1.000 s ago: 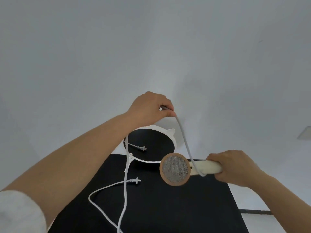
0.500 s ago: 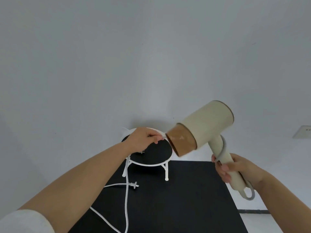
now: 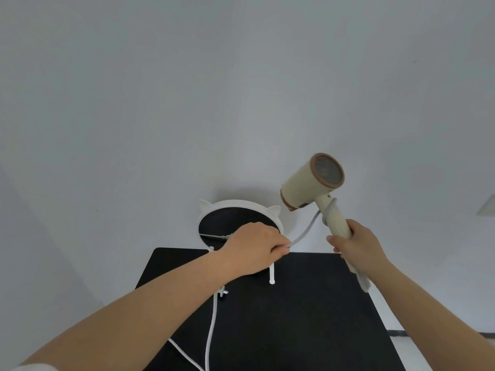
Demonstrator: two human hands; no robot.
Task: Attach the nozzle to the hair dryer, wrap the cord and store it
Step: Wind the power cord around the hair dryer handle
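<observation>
- The right hand (image 3: 357, 246) is gripping the handle of the cream hair dryer (image 3: 312, 183), holding it up above the black mat (image 3: 308, 317) with its mesh end facing up and right.
- The left hand (image 3: 254, 250) is pinching the grey cord (image 3: 308, 228), which is running up and right to loop around the handle.
- The white cat-eared mirror (image 3: 241, 203) is standing on the mat, just behind the left hand.

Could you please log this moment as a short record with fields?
left hand: pinching the cord
right hand: gripping the hair dryer's handle
hair dryer: held up, mesh end towards camera
cord: one turn around the handle, the rest trailing over the table
table: black top
stand: white, round, at the table's far edge
</observation>
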